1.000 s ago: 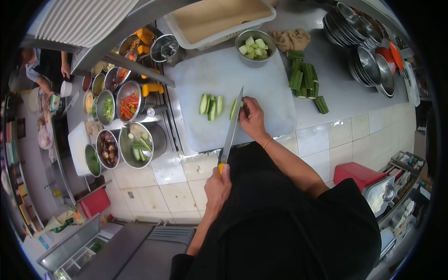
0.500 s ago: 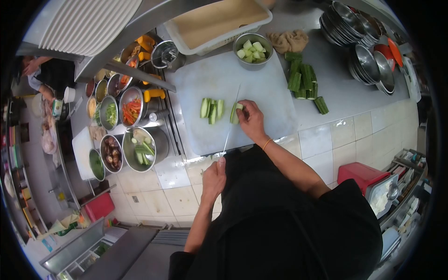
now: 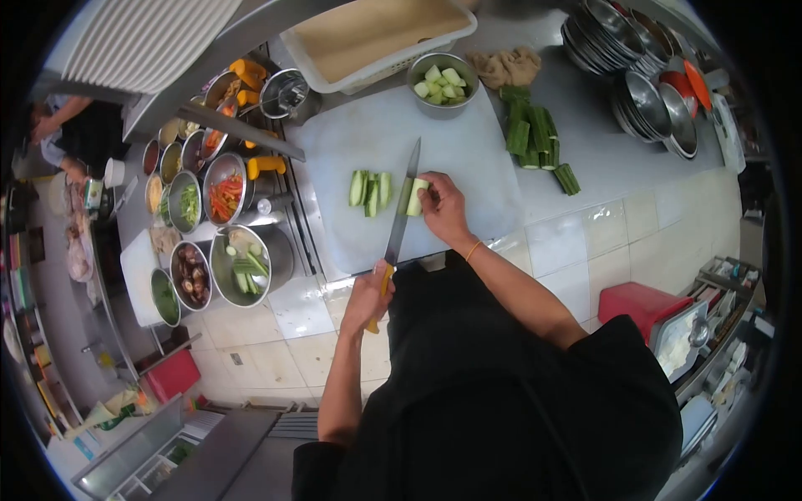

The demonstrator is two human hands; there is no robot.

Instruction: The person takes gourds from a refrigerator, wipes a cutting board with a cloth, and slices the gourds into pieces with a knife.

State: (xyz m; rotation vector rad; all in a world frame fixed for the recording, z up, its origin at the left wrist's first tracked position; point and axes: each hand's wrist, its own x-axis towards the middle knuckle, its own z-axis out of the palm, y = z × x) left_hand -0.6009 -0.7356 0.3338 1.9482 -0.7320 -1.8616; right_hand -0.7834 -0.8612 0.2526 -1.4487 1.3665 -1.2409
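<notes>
My left hand point(image 3: 368, 298) is closed round the yellow handle of a kitchen knife point(image 3: 403, 198), whose blade points away from me over the white cutting board point(image 3: 334, 142). The flat of the blade faces up. Just right of it, my right hand point(image 3: 444, 207) pinches a pale green cucumber piece point(image 3: 416, 197) between thumb and fingers; a darker green strip lies along the blade's side of it. Several cut cucumber strips point(image 3: 371, 191) lie left of the knife. At the board's far edge stands a metal bowl point(image 3: 440, 112) with pale cucumber chunks point(image 3: 445, 83).
Dark green cucumber lengths point(image 3: 532, 134) lie right of the board, near a brown cloth point(image 3: 506, 67). Metal bowls point(image 3: 649, 104) are stacked farther right. Containers of cut vegetables, one with red pepper strips point(image 3: 225, 200), crowd the left. Another person point(image 3: 63, 125) works at far left.
The knife has turned from edge-on to showing its flat side, and its yellow handle is now visible. The cucumber piece has rotated in my right hand. The whole view has shifted slightly.
</notes>
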